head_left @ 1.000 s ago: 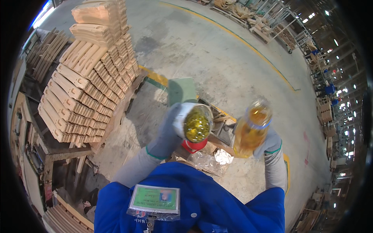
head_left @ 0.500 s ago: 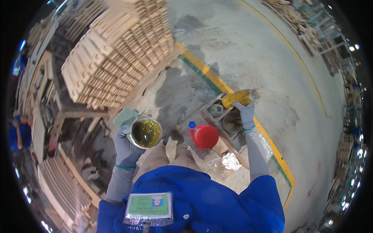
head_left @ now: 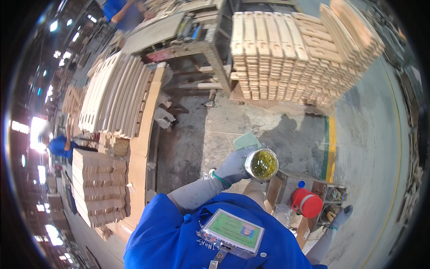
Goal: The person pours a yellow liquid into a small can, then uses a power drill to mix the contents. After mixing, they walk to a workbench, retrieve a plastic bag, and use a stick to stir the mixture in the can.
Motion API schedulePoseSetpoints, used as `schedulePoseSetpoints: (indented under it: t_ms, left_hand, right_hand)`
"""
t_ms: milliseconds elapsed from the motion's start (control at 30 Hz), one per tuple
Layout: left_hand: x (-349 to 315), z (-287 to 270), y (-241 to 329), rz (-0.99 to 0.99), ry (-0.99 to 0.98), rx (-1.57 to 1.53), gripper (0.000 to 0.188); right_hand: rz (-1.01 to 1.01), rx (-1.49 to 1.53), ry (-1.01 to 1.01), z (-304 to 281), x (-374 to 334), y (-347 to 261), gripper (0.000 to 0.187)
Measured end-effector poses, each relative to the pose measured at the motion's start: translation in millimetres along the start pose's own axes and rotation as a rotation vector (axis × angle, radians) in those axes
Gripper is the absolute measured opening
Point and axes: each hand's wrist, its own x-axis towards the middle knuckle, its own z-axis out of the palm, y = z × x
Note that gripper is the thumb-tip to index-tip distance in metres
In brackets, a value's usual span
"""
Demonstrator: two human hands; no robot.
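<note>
The left hand point(head_left: 239, 162) is clasping the cup point(head_left: 249, 167) by its side, mouth facing up, while the right hand point(head_left: 342, 216), whose grip I cannot tell, is hanging well apart to the cup's right, beyond the red bucket point(head_left: 308, 202).

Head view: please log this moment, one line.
left hand: holds cup, yellow-green contents | right hand: near crate | red bucket: between hands

Has a big grey floor point(head_left: 228, 119) with dark shadows point(head_left: 286, 124) on it. Has a fat yellow and green stripe point(head_left: 331, 143) and a thin yellow line point(head_left: 397, 105) farther right. Shows a brown table point(head_left: 154, 35) near the top, beside a tall stack of wood point(head_left: 286, 58). Glows with white lights point(head_left: 39, 130) down the left side.
</note>
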Motion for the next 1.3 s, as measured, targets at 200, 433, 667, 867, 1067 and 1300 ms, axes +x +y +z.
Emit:
schedulePoseSetpoints:
  t_ms: [200,433,667,867,1067,1300]
  left_hand:
    - [-69,-113,-22,-0.049,0.109,0.121,0.045]
    - [-136,-231,-85,-0.316,0.485,0.200,0.077]
    - [-190,-294,-220,-0.514,0.723,0.318,0.077]
    - [-147,-338,-303,-0.547,1.069,-1.201,0.031]
    - [-120,-360,-440,-0.455,1.083,-1.184,0.032]
    - [-66,-397,-563,-0.706,0.905,-1.144,0.035]
  right_hand:
    - [-0.282,-0.177,-0.206,77,-82,-86,0.047]
    - [-0.384,-0.198,-0.696,276,-251,-130,0.046]
    - [-0.359,-0.281,-1.273,443,-358,-133,0.045]
    - [-0.744,-0.762,-1.301,588,-354,-101,0.045]
    - [-0.695,-0.859,-1.581,786,-339,-39,0.049]
    - [-1.009,-1.368,-1.514,1048,-364,10,0.038]
